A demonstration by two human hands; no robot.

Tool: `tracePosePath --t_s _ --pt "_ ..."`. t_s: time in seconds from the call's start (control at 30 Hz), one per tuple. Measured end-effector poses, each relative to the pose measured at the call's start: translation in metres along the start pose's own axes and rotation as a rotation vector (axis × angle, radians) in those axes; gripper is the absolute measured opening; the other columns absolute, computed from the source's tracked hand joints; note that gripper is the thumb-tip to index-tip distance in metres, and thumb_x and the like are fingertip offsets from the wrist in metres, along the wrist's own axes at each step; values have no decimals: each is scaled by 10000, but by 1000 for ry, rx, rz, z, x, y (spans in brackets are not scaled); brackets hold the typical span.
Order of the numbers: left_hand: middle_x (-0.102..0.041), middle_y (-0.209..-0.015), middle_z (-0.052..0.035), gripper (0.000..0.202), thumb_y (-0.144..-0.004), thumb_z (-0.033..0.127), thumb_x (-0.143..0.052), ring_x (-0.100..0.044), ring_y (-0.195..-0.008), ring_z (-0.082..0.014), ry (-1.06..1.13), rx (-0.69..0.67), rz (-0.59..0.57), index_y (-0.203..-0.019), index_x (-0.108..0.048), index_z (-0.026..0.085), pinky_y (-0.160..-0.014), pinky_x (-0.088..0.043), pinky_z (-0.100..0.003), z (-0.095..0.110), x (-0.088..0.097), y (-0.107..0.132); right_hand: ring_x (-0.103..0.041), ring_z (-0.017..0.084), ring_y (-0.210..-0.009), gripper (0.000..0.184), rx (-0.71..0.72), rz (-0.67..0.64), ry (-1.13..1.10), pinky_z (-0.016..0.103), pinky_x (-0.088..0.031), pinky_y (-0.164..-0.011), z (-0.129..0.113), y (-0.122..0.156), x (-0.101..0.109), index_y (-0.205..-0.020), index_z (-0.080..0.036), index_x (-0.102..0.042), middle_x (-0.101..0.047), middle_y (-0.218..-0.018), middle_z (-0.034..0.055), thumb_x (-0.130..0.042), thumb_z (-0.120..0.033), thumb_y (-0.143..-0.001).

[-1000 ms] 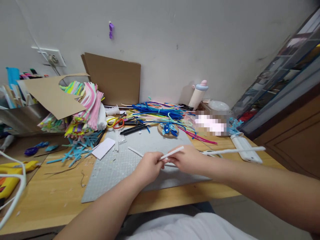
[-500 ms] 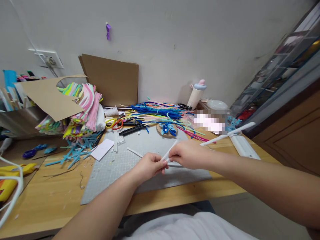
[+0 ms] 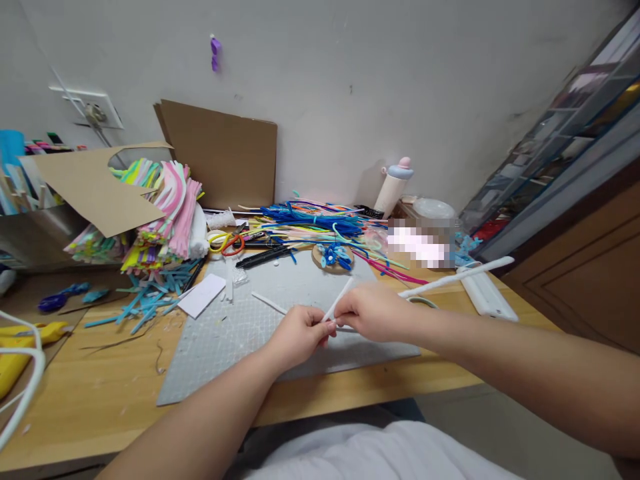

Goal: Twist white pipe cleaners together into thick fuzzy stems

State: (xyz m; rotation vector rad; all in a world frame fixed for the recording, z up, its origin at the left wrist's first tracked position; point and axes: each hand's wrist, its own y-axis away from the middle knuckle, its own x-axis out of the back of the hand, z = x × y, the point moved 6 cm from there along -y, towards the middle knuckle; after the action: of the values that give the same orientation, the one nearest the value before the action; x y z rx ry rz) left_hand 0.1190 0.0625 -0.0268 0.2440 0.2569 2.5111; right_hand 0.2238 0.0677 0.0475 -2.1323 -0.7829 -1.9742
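My left hand [image 3: 303,333] is closed, thumb and fingers pinching a white pipe cleaner [image 3: 339,299] over the cutting mat. Touching it from the other side, my right hand [image 3: 373,313] has its fingers pressed together on the same white stem. A long white length [image 3: 457,276] sticks out past my right wrist toward the upper right; whether it joins the pinched piece is hidden by the hand. Another thin white strip [image 3: 269,303] lies on the grey cutting mat [image 3: 210,360], left of my fingers. The exact meeting point is covered by my fingertips.
Behind the hands sit a round wooden disc with blue flower pieces [image 3: 333,257], black pens [image 3: 263,258] and scissors [image 3: 233,243]. Colourful pipe cleaners [image 3: 315,220] pile near the wall. A yellow glue gun [image 3: 20,353] lies at far left, a white power bank-like block [image 3: 490,297] at right.
The long white length at the right has dipped slightly, with its far end a little lower. Both hands keep nearly the same pinch; the camera view has shifted a little.
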Motion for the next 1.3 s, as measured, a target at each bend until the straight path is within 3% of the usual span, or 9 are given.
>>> tracePosePath --t_s 0.17,0.3,0.67,0.97,1.03,1.17,1.3 --pt "-601 -560 -14 507 -775 599 -417 -415 -375 -71 128 84 -123 -721 -606 132 -381 -306 -209 2 2 -1 -503 117 -539 204 -75 -106 -97 225 -248 -493 15 -3 2 -764 -282 -728 -658 -628 -16 -532 -335 -774" --pt "-596 -532 5 400 -719 521 -565 -417 -358 -57 169 166 -177 -753 -612 125 -361 -288 -187 -3 8 0 -492 111 -529 205 -86 -124 -149 222 -255 -484 22 -3 6 -777 -254 -724 -630 -606 -15 -532 -325 -773" --pt "-508 -396 54 310 -726 437 -557 -369 -288 -48 110 124 -152 -652 -574 137 -326 -218 -187 -2 2 0 -450 104 -512 215 -117 -92 -158 227 -231 -482 19 4 5 -759 -254 -726 -596 -554 -22 -533 -348 -761" --pt "-476 -390 66 286 -737 404 -578 -346 -300 -42 145 91 -150 -642 -570 134 -343 -208 -189 -5 0 -2 -492 114 -567 214 -86 -99 -171 223 -235 -489 22 3 -9 -776 -229 -703 -640 -643 -6 -503 -304 -789" --pt "-449 -395 72 293 -749 420 -564 -325 -301 -42 196 103 -182 -668 -561 138 -344 -202 -191 -5 2 -2 -510 123 -598 217 -16 -51 -106 228 -240 -504 20 4 -3 -807 -231 -689 -656 -691 -2 -491 -321 -820" --pt "-328 -391 102 286 -742 444 -554 -218 -292 -45 317 193 -351 -709 -513 163 -337 -162 -192 -4 3 3 -527 142 -733 208 312 175 105 253 -274 -596 4 13 14 -928 -233 -643 -654 -846 16 -449 -297 -889" --pt "-297 -395 106 290 -752 444 -552 -199 -302 -45 376 238 -461 -740 -521 156 -345 -167 -191 -2 -1 8 -480 156 -712 215 505 250 336 289 -244 -607 -7 21 13 -859 -214 -617 -615 -750 16 -410 -177 -902"
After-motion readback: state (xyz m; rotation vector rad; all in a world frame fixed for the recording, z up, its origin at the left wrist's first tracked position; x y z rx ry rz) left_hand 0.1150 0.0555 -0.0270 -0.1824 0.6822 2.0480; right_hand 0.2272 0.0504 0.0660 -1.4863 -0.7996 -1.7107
